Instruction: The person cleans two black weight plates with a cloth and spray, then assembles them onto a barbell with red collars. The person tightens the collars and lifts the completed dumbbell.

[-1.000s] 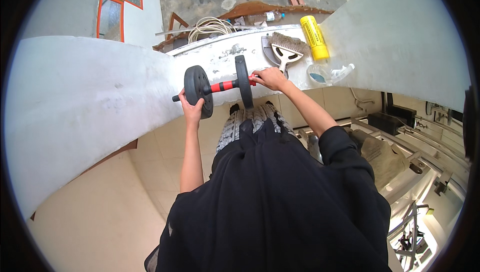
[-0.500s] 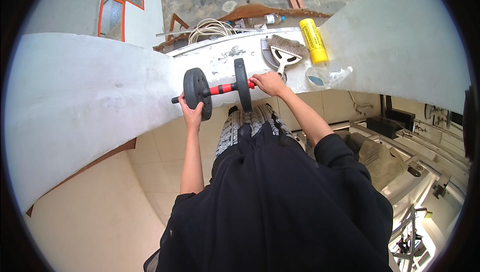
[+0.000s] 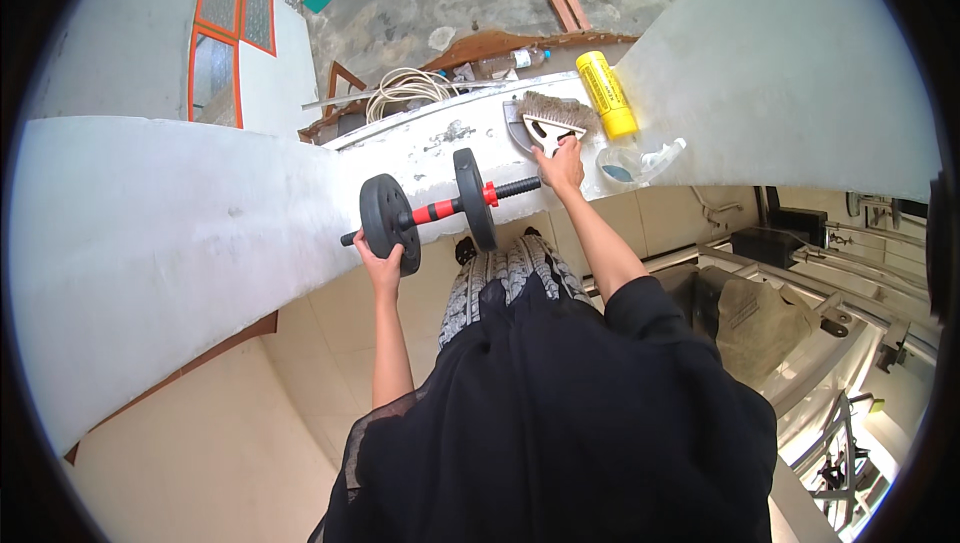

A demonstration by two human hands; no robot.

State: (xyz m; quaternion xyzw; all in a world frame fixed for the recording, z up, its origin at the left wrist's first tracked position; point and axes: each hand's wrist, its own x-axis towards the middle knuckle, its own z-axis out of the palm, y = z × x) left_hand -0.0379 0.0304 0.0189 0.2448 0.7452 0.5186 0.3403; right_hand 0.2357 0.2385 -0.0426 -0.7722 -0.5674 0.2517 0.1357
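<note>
A dumbbell with two black weight plates, a red and black grip and a red collar [image 3: 490, 194] rests at the near edge of the white ledge [image 3: 400, 146]. My left hand [image 3: 382, 263] is closed on the rim of its left plate, thumb on the inner side. The bare threaded end of the bar points right. My right hand [image 3: 564, 167] is off the dumbbell, its fingers bent round the white handle of a hand brush [image 3: 556, 111] with grey bristles. Under the brush lies a grey dustpan [image 3: 516, 129], partly covered.
Right of the brush are a yellow cylindrical container [image 3: 606, 98] and a clear spray bottle [image 3: 622, 165]. White walls flank the ledge. Beyond it lie a coiled white cable [image 3: 405, 95] and a plastic bottle [image 3: 510, 64]. Metal equipment [image 3: 800, 293] stands at lower right.
My right hand has left the red collar and moved right and up to the brush handle. More of the threaded bar shows now. My left hand stays on the left plate.
</note>
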